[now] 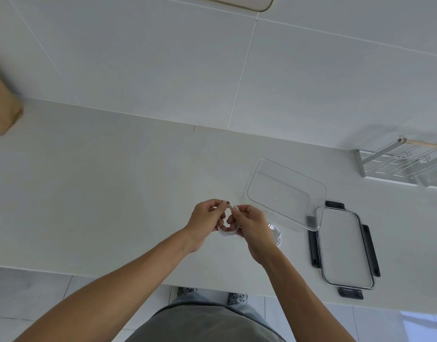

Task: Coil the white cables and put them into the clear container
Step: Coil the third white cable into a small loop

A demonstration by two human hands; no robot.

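Pinching a coiled white cable (227, 230) between left hand (205, 218) and right hand (249, 225), we should keep loops tight before reaching right to the empty clear container (286, 191).

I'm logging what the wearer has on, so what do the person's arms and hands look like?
Both forearms are bare, with no sleeves in view. The left hand and right hand wear no gloves; no rings, watch or bracelet are visible.

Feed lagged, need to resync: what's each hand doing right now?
Left hand: fingers closed on the white cable, pinching near its plug end.
Right hand: fingers closed on the same cable's loop.
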